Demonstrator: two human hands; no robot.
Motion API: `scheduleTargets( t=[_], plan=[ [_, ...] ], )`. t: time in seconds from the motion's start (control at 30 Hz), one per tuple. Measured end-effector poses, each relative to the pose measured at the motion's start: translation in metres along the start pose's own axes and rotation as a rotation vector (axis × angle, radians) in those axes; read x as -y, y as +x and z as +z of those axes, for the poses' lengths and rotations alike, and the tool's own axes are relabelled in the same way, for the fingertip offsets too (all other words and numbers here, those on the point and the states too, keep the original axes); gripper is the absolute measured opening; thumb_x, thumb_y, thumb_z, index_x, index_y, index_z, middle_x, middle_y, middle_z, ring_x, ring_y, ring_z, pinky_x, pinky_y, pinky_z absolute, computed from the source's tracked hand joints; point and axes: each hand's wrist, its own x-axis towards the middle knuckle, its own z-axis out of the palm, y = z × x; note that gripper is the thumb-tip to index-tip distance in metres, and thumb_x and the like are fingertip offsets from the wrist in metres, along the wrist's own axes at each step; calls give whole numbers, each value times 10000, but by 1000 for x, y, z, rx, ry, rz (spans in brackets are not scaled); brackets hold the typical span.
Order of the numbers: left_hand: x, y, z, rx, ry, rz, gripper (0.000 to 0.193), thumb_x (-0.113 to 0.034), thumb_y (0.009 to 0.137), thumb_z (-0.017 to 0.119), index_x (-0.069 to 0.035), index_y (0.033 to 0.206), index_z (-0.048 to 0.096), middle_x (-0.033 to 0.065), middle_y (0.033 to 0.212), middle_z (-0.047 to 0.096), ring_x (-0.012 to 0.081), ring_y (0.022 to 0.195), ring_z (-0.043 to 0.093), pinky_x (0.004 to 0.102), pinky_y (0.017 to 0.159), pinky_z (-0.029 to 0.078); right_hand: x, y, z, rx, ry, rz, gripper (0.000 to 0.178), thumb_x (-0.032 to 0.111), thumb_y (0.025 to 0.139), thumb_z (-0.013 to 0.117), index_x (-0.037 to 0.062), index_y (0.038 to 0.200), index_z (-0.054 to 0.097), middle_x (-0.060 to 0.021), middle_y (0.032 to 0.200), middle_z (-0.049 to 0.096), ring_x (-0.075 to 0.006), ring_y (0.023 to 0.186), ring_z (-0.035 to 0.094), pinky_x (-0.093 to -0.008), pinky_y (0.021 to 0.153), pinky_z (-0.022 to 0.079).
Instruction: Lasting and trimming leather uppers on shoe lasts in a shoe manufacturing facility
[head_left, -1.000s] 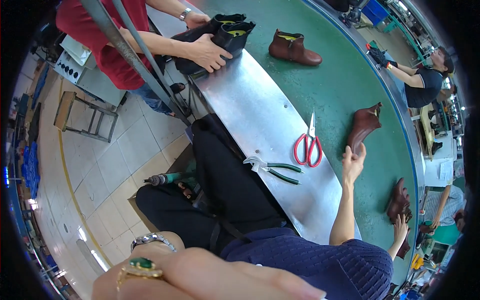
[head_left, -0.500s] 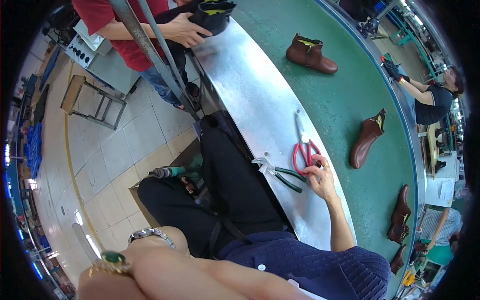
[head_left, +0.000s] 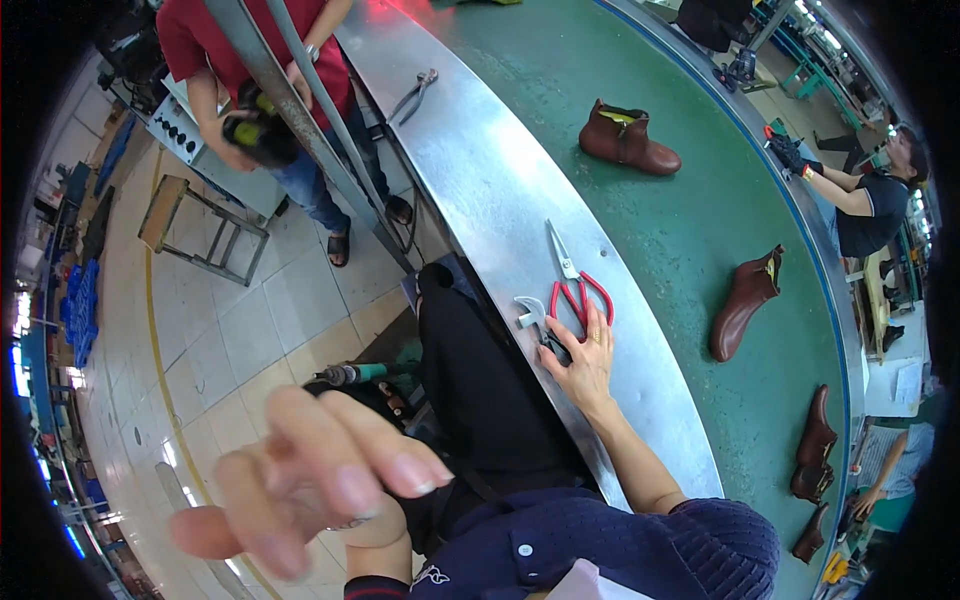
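Observation:
My right hand reaches over the metal ledge with its fingers curled round the handles of lasting pliers. The pliers' hammer-like metal head points away from me, and their handles are mostly hidden under the hand. Touching the fingertips, or just under them, are red-handled scissors, lying with blades pointing away. Close to the camera at the lower left, my left hand is raised with fingers spread and holds nothing.
On the green work surface right of the ledge stand a brown ankle boot, another brown boot and more brown footwear. Pincers lie farther up the ledge. A co-worker in red holds a dark boot beside a metal post.
My right hand has shifted left from the scissor handles onto the pliers, and the scissors have moved left. My left hand has lifted and spread. The co-worker's boot has moved left, off the ledge.

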Motion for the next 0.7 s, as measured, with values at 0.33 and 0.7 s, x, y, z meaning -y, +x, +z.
scheduleTargets(
  t=[0.33, 0.7],
  plan=[
    [46, -16, 26, 100, 74, -200, 467, -382, 935, 605, 67, 1044, 673, 290, 1088, 594, 415, 971, 610, 495, 829, 515, -5, 18, 8, -187, 17, 104, 489, 321, 672, 793, 161, 1119, 677, -263, 1390, 426, -424, 1247, 429, -514, 1022, 343],
    [54, 2, 52, -82, -273, -307, 119, -97, 846, 663, 13, 863, 704, 202, 926, 649, 372, 947, 612, 450, 820, 500, 7, 118, 56, -159, 76, 3, 519, 398, 691, 793, 172, 1140, 665, -253, 1375, 428, -409, 1271, 404, -514, 1044, 316]
  ],
)
